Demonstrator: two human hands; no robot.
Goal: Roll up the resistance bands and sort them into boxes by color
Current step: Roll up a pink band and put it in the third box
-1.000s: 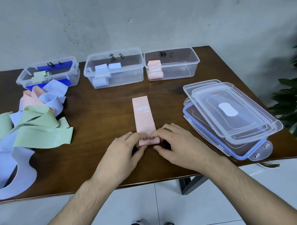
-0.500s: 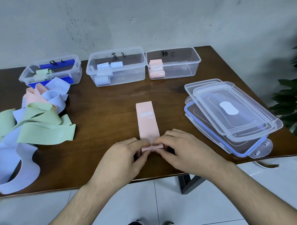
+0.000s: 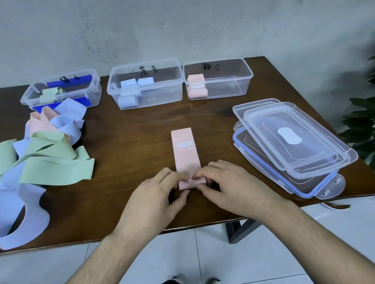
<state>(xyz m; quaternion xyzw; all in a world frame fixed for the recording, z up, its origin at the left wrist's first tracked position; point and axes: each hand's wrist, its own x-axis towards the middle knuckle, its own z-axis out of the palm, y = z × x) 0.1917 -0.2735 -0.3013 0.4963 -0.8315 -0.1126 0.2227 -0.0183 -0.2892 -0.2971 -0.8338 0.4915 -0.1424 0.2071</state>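
My left hand and right hand both pinch the little roll at the near end of the pink band, whose long flat part points straight away from my fingers.

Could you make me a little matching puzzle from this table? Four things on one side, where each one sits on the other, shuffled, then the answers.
Things:
1. pink band being rolled
2. box marked C
3. stack of clear lids
4. pile of loose bands

Places:
a. far edge of the table, right end of the row of boxes
b. left side of the table
c. middle front, its near end rolled and pinched by the left hand and right hand
d. right side of the table

Pairs: 1-c, 2-a, 3-d, 4-b
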